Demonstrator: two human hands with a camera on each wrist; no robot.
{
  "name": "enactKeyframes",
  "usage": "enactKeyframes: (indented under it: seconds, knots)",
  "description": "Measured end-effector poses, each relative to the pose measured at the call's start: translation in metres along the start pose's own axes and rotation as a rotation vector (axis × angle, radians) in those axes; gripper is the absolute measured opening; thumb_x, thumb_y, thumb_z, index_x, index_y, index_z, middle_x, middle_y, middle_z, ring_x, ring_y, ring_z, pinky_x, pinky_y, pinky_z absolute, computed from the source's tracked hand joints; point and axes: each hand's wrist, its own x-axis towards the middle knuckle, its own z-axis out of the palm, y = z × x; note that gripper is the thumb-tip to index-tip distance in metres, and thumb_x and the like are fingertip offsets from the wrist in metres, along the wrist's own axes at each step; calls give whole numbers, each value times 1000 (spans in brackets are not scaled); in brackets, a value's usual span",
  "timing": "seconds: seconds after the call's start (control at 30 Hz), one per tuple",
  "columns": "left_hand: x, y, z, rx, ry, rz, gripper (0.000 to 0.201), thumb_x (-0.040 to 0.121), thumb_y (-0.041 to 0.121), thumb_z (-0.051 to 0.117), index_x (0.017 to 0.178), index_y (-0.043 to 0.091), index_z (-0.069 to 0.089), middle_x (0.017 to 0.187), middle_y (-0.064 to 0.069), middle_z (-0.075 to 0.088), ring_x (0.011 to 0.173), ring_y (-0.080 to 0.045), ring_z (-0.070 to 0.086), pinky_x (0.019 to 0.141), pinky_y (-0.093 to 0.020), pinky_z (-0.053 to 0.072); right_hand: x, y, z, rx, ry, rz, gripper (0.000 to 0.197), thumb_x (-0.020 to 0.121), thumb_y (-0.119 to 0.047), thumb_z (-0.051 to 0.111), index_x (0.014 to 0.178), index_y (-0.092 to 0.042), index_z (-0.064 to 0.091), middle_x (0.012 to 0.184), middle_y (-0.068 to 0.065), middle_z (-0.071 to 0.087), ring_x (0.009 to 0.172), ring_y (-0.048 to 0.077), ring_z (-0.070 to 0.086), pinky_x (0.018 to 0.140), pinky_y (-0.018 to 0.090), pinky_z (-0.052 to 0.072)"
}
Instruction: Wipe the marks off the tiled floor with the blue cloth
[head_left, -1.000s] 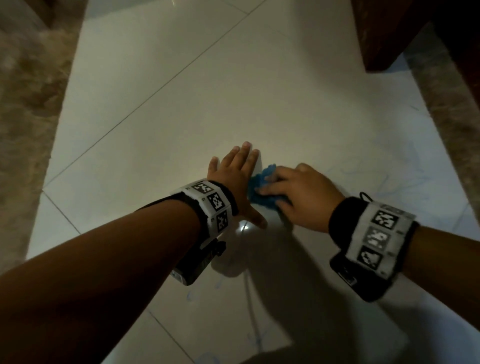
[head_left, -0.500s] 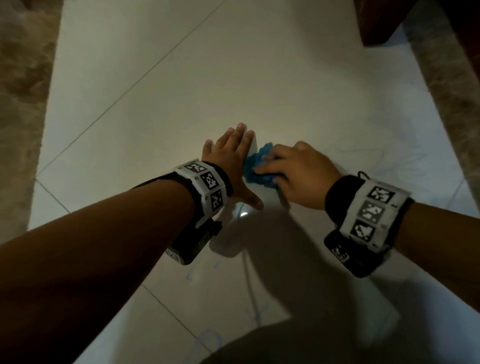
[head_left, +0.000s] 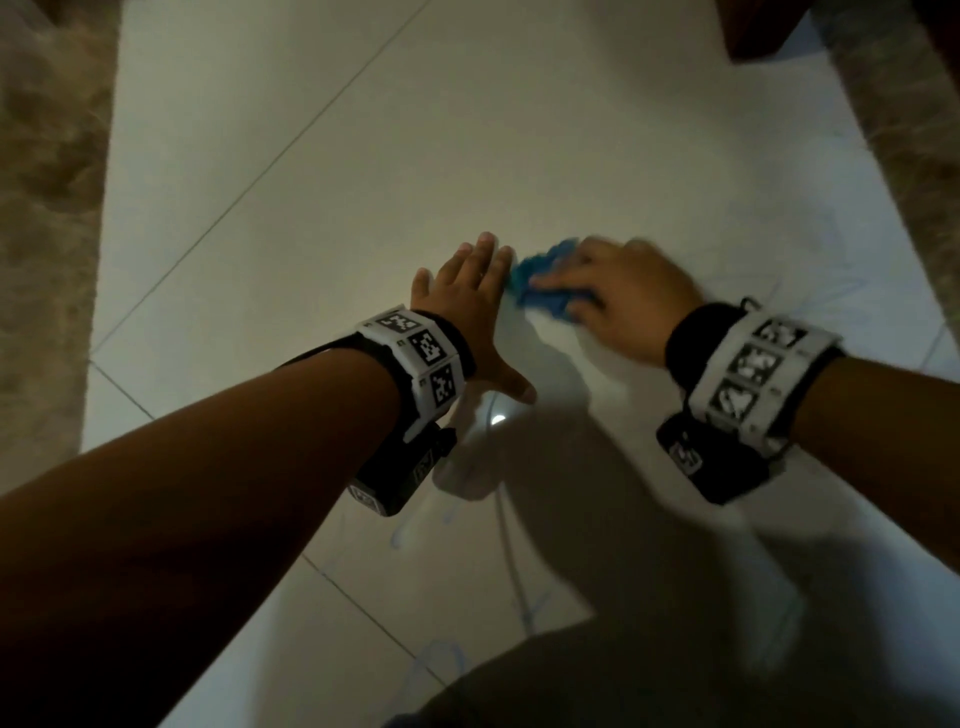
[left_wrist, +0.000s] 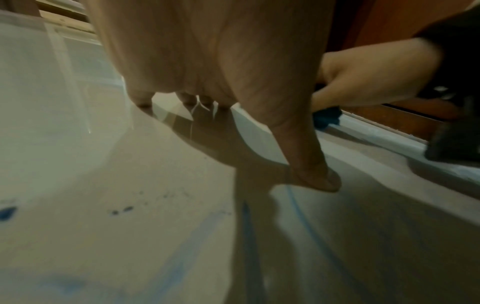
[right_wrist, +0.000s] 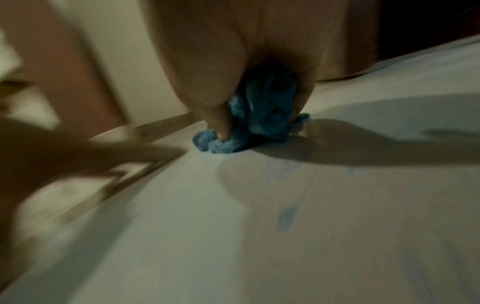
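The bunched blue cloth (head_left: 540, 288) lies on the white tiled floor (head_left: 467, 130) under my right hand (head_left: 613, 296), whose fingers curl round it and press it down; the right wrist view shows the cloth (right_wrist: 259, 121) gripped between thumb and fingers. My left hand (head_left: 467, 291) rests flat on the tile just left of the cloth, fingers straight, thumb spread toward me. Faint blue marks (head_left: 810, 291) run on the tile to the right of my right hand. More blue marks (head_left: 441, 660) sit near my body, and blue streaks (left_wrist: 298, 207) show below the left thumb.
Beige carpet (head_left: 47, 234) borders the tiles on the left, and more carpet (head_left: 904, 119) on the right. A dark wooden furniture leg (head_left: 763, 31) stands at the top right. My shadow covers the tile below the hands.
My right hand has slid the cloth a little forward and to the right, and it is blurred with motion. The left hand stays flat in place.
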Motion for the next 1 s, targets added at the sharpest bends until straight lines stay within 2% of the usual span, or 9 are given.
enactKeyframes:
  seconds: [0.17,0.2,0.33,0.4,0.5,0.57,0.73,0.83,1.0]
  knots:
    - [-1,-2,2,0,21,10,145,54,75,75,151,20,-18,159,-1,-21,148,-24,-11,118,-51,2,19,48,-17,177,145,308,38,92,-19,54,129,-19,55,135,10,48,124,27,45,94,8,24]
    - [0,-2,2,3,20,9,146,54,75,75,151,19,-18,159,-1,-22,148,-24,-11,118,-51,2,16,41,-13,182,132,298,37,91,-21,55,128,-19,57,134,9,49,122,28,47,95,8,25]
    - [1,0,1,13,9,1,145,54,76,73,151,19,-20,159,-2,-23,148,-25,-13,118,-51,2,-8,-1,8,59,13,41,37,89,-20,55,125,-30,58,127,4,53,108,36,50,99,34,35]
    - [1,0,2,19,14,4,146,54,76,74,151,19,-19,159,-3,-23,148,-25,-12,118,-52,3,-5,4,-1,39,4,11,37,90,-19,55,126,-28,58,128,5,53,112,32,50,100,31,31]
    - [1,-1,3,12,23,3,148,52,76,75,151,19,-18,160,-2,-21,148,-25,-10,119,-52,4,12,40,-23,107,73,203,37,91,-23,55,129,-23,56,133,11,50,122,30,47,101,24,29]
    - [1,-1,3,10,17,4,147,53,75,75,151,19,-19,159,-2,-21,148,-25,-11,119,-52,4,15,49,-24,85,95,301,38,93,-22,52,131,-22,54,133,12,49,121,32,46,100,27,31]
    - [3,-1,3,24,0,-6,146,54,77,73,150,18,-21,158,-2,-25,147,-24,-14,118,-51,2,-16,-5,11,28,25,6,38,90,-20,53,127,-30,56,128,6,52,104,37,48,94,34,33]
    - [3,0,3,35,-6,-7,146,54,77,72,150,18,-22,158,-3,-25,147,-24,-14,118,-52,3,-18,-8,12,-22,-43,-73,39,90,-22,52,128,-33,55,128,2,51,101,35,48,92,36,35]
    - [2,-2,3,11,13,3,148,51,77,74,151,19,-19,159,-2,-21,148,-25,-10,119,-54,5,15,42,-15,116,123,231,37,90,-19,56,127,-22,57,131,12,51,118,33,48,100,24,31]
